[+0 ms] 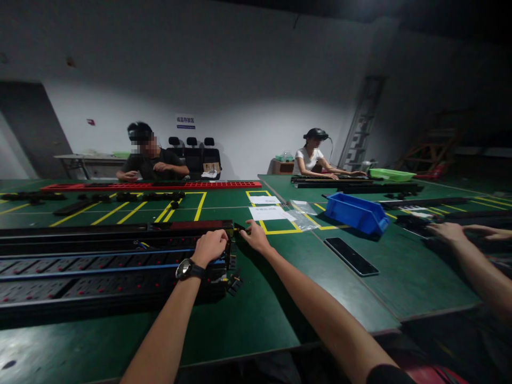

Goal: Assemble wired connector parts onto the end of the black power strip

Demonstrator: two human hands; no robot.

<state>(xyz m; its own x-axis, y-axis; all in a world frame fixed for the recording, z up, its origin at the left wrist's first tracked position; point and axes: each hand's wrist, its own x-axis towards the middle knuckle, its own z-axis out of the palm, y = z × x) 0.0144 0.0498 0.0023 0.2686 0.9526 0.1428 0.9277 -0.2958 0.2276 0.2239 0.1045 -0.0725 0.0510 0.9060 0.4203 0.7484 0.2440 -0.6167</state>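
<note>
Several long black power strips (120,282) with rows of sockets lie side by side on the green table, their ends to the right. My left hand (210,248), a watch on its wrist, is closed over the end of one of the farther strips. Close to its right, my right hand (256,237) has its fingers pinched at the same end, by a small dark part too small to name. Black end pieces (234,282) hang at the ends of the nearer strips. A short bundle of coloured wires (141,245) shows on one strip.
A phone (351,256), a blue bin (356,212), paper sheets (270,213) and clear plastic bags (304,217) lie right of my hands. Beyond is a long red strip (160,186). Two people work across the table; another person's hands (450,233) are at right.
</note>
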